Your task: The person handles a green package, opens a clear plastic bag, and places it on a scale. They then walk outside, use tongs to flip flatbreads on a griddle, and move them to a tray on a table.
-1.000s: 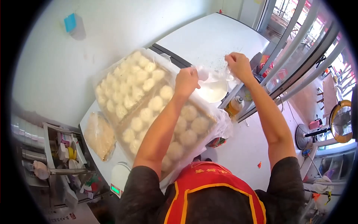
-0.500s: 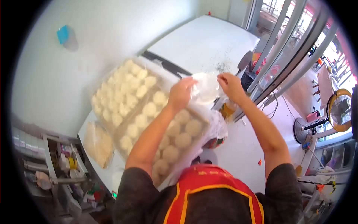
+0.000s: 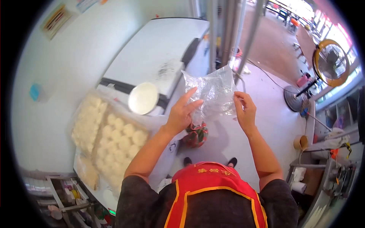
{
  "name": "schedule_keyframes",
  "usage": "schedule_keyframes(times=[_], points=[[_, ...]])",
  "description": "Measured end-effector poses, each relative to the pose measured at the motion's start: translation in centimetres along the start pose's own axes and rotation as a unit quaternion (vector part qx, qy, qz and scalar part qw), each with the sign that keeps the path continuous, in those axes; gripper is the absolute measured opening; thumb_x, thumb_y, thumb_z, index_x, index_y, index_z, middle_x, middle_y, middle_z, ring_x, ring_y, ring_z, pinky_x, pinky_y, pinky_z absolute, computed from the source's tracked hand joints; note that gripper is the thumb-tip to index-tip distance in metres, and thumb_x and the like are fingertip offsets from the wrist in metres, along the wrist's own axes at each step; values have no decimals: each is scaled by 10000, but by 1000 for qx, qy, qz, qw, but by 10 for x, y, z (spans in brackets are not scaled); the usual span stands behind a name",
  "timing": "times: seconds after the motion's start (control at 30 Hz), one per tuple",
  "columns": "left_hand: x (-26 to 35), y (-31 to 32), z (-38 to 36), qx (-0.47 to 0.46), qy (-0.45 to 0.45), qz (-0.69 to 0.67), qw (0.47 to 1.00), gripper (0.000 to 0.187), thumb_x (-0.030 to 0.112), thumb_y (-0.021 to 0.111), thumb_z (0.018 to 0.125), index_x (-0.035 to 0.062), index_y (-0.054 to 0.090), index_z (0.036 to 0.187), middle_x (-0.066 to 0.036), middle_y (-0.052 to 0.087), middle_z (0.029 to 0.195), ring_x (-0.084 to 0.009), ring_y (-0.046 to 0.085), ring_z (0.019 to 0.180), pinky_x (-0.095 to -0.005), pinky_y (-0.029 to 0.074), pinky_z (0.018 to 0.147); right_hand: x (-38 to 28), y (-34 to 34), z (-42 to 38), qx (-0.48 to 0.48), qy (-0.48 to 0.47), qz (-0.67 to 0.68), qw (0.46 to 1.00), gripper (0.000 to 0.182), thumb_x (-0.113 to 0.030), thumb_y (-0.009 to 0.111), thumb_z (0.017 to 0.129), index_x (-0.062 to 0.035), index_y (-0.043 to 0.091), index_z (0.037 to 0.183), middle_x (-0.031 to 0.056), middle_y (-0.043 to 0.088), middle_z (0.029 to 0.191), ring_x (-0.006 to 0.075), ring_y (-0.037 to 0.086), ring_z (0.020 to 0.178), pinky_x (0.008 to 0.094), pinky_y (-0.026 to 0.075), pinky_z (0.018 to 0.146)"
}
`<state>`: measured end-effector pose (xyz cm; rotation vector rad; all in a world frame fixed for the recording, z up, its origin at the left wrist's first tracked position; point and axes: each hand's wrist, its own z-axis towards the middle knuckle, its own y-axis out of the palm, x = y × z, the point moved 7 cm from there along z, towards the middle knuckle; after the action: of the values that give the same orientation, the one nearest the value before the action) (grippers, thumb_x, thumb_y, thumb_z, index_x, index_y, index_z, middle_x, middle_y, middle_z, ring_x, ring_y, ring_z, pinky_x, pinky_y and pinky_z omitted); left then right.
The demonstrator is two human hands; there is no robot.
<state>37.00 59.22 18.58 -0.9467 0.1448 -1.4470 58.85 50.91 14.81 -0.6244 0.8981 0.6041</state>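
A clear plastic bag (image 3: 215, 95) is spread between my two hands. My left hand (image 3: 184, 112) touches its left side, with the thumb and index finger apart. At the right edge of the bag, my right hand (image 3: 245, 110) pinches the plastic between thumb and fingers. To the left of my left hand stands a round white bowl (image 3: 143, 98). Below it, pale dough balls (image 3: 119, 138) lie in a plastic-lined tray, with more pale pieces (image 3: 89, 121) farther left.
A white chest lid (image 3: 152, 49) with a dark handle extends at the back. On the floor are a red and green bundle (image 3: 195, 135) and a yellow-rimmed fan (image 3: 330, 62) at the right. Shelves with clutter stand at the lower left.
The view has swung right. Both hands have moved away from the tray and bowl, over the floor, and the plastic bag is now spread wider. My left fingers have opened.
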Motion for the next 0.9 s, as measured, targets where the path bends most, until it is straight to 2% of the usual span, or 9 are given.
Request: schedule_keyframes(times=[0.2, 0.33, 0.43, 0.5, 0.63, 0.67, 0.7, 0.83, 0.9], points=[[94, 217, 63, -136, 45, -85, 986, 319, -13, 600, 727, 61, 646, 1034, -154, 511, 1258, -335, 542, 1080, -361, 451, 901, 105, -185, -26, 69, 170, 23, 983, 252, -126, 670, 802, -34, 590, 1022, 63, 607, 882, 133, 547, 755, 261, 431, 662], [150, 352, 107, -213, 62, -171, 960, 492, 28, 618, 718, 86, 543, 1201, -140, 506, 1260, -309, 524, 1112, -364, 457, 894, 140, -257, -33, 8, 122, -36, 992, 413, -155, 745, 743, -47, 530, 1078, 58, 591, 931, 126, 552, 828, 275, 443, 705], [174, 426, 139, -290, 25, -179, 940, 618, 61, 623, 736, 151, 426, 1315, -105, 466, 1304, -309, 522, 1108, -364, 458, 896, 177, -291, -26, 14, 211, 90, 973, 389, -55, 695, 769, -41, 497, 1104, 61, 570, 979, 146, 559, 895, 266, 450, 769], [171, 476, 152, -330, 11, -204, 922, 503, 100, 615, 769, 133, 483, 1253, -124, 521, 1229, -320, 548, 1050, -374, 465, 860, 196, -313, -9, 35, 236, 245, 940, 354, -3, 648, 794, -33, 492, 1110, 66, 556, 1010, 160, 564, 924, 264, 453, 790], [148, 585, 185, -516, -87, -262, 811, 258, 177, 580, 830, 71, 583, 1065, -168, 623, 992, -343, 596, 892, -391, 472, 764, 266, -363, 32, 49, 244, 186, 951, 332, 48, 578, 815, -15, 476, 1125, 82, 516, 1084, 178, 548, 979, 270, 455, 804], [144, 604, 203, -437, -92, -313, 838, 165, 172, 569, 821, 11, 582, 857, -194, 620, 813, -353, 599, 776, -392, 464, 697, 291, -376, 44, 37, 278, 146, 949, 342, 34, 585, 814, -13, 473, 1134, 86, 505, 1105, 178, 540, 992, 274, 453, 811], [133, 637, 211, -418, -83, -320, 846, 164, 173, 559, 826, 16, 582, 866, -196, 618, 826, -350, 598, 778, -394, 464, 698, 314, -385, 59, 27, 311, 107, 944, 354, 21, 591, 813, -11, 469, 1144, 91, 494, 1126, 178, 532, 1006, 278, 450, 817], [95, 713, 304, -417, -128, -320, 841, 170, 177, 532, 825, 19, 579, 868, -206, 602, 809, -347, 578, 740, -401, 459, 693, 335, -426, 174, 90, 80, -292, 949, 458, -17, 620, 788, -36, 473, 1221, 45, 546, 976, 118, 529, 839, 239, 456, 713], [78, 749, 351, -421, -119, -383, 813, 196, 205, 543, 838, 17, 586, 870, -160, 618, 792, -281, 603, 753, -376, 465, 698, 391, -441, 220, 47, 226, -116, 966, 455, -34, 627, 784, -26, 484, 1215, 50, 574, 947, 109, 538, 780, 241, 463, 669]])
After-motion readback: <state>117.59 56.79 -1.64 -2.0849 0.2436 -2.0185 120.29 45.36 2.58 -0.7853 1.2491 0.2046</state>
